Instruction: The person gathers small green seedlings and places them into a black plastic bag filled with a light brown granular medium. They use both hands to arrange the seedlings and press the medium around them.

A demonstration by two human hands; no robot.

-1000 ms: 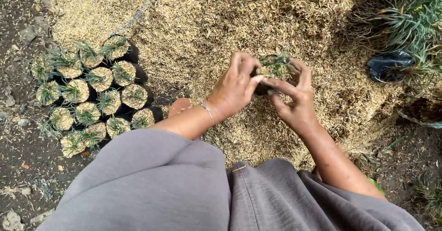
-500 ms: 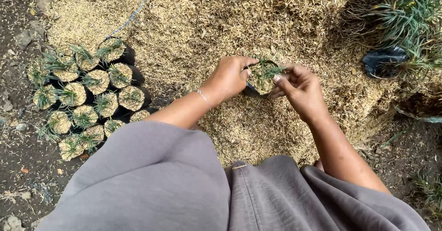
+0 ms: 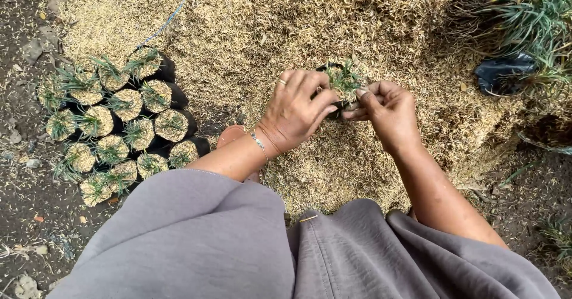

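Both hands hold one small black planting bag [image 3: 338, 80] filled with straw-coloured husks and a tuft of green grass-like seedling. My left hand [image 3: 296, 109], with a ring and a thin bracelet, grips the bag's left side with its fingers curled over the rim. My right hand [image 3: 386, 111] pinches the bag's right rim between thumb and forefinger. The bag is held just above a big pile of rice husks [image 3: 298, 31]. My grey-clad knees [image 3: 238, 245] fill the bottom of the view.
A cluster of several filled black seedling bags [image 3: 116, 123] stands on dark soil at the left. A larger black bag [image 3: 503, 72] with long green grass lies at the upper right. A blue cord [image 3: 170, 16] runs across the husks at the top left.
The two hands and the small bag have shifted a little to the left and up in the view. The left fingers have closed further over the bag's rim.
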